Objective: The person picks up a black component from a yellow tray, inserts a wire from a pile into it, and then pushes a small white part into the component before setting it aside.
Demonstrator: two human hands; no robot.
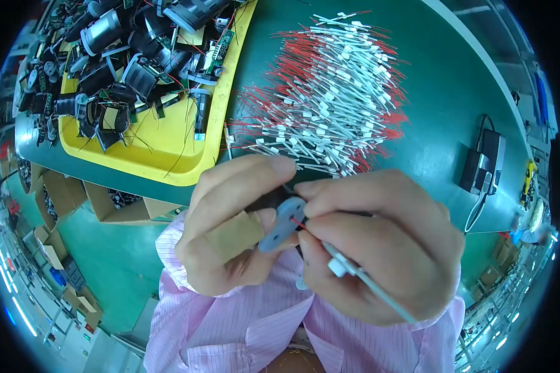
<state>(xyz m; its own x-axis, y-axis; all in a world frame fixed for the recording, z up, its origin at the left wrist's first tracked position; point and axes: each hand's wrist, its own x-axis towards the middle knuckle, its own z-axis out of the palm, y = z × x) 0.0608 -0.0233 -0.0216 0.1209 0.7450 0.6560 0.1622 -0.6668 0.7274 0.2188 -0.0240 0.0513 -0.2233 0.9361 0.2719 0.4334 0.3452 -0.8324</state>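
Together, two hands [311, 239] — one grey disc [281, 225], one red-tipped wire [348, 270]

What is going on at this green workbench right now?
A person in a pink striped shirt holds a small grey-blue plastic disc in the left hand. The right hand pinches a thin red-tipped wire with white sleeving, its red end at the disc. A heap of similar red and white wires lies on the green table, beside a yellow tray of dark motor parts.

Grey plastic disc and a red-tipped white wire, held up off the desk
The disc [282, 224] tilts edge-on; the wire [348, 268] slants down-right, its red tip touching the disc.
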